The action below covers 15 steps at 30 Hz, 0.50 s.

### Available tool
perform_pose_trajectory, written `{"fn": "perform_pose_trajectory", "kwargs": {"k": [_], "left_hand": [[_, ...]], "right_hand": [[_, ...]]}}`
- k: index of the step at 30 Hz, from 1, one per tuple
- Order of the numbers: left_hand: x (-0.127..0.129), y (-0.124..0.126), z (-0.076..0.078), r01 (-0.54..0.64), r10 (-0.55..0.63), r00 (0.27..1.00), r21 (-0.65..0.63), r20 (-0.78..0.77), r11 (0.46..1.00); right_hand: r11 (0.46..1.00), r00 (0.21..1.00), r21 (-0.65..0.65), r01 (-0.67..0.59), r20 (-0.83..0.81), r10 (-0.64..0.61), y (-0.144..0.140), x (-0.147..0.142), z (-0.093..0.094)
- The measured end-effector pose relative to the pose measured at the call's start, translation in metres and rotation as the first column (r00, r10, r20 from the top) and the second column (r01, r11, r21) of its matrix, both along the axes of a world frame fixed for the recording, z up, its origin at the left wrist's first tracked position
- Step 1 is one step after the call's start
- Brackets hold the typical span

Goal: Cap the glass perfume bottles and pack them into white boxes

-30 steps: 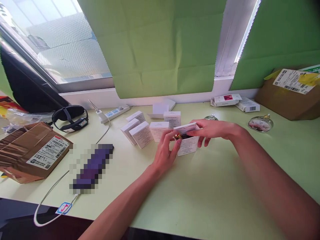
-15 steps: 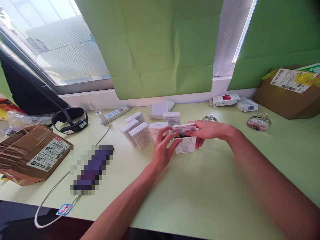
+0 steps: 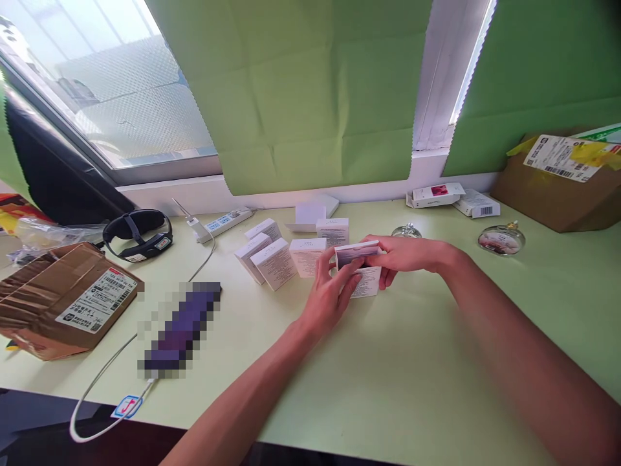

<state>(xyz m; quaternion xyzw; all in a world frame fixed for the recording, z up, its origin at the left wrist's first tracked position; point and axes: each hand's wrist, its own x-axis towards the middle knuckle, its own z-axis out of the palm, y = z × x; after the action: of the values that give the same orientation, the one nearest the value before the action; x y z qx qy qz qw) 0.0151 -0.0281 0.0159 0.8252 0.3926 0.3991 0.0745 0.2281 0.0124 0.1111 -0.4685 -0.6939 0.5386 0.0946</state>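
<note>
From my feed, no print is sharp enough to read. The brown parcel (image 3: 63, 301) at nine o'clock carries a white shipping label with a barcode, and its text is only a blur. Beside it a blurred-out purple patch (image 3: 179, 327) hides something lying on the table, and a white cable (image 3: 104, 375) with a small red-and-blue tag loops to the near edge. A black headband (image 3: 138, 232) and a white power strip (image 3: 224, 221) lie toward eleven o'clock. The small white boxes (image 3: 272, 255) just left of centre bear fine grey lines of text, too small for me to make out.

The table (image 3: 412, 382) is pale green, set under a window with green paper (image 3: 310, 90) hung across the glass. At one o'clock two flat white packs (image 3: 453, 197) lie by the sill, one showing a pink picture, with a round glass bottle (image 3: 501, 238) near them and a second cardboard box (image 3: 565, 181) with a label and yellow tape at two o'clock.

At centre stands the white carton (image 3: 361, 272) on the table. My left hand (image 3: 330, 294) is loosely curled, fingers against the carton's front face. My right hand (image 3: 405, 255) pinches its top flap between thumb and fingers.
</note>
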Motion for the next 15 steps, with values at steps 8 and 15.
{"fn": "perform_pose_trajectory", "kwargs": {"k": [8,15], "left_hand": [[-0.004,0.003,-0.004,0.011,-0.014,0.997,0.046,0.081,0.999],[-0.006,0.005,-0.003,0.044,-0.045,0.997,0.017,0.062,0.999]], "right_hand": [[0.991,0.979,-0.057,-0.122,-0.169,0.111,0.001,0.03,0.01],[0.983,0.955,-0.073,-0.169,-0.26,0.145,0.01,0.034,-0.005]]}}
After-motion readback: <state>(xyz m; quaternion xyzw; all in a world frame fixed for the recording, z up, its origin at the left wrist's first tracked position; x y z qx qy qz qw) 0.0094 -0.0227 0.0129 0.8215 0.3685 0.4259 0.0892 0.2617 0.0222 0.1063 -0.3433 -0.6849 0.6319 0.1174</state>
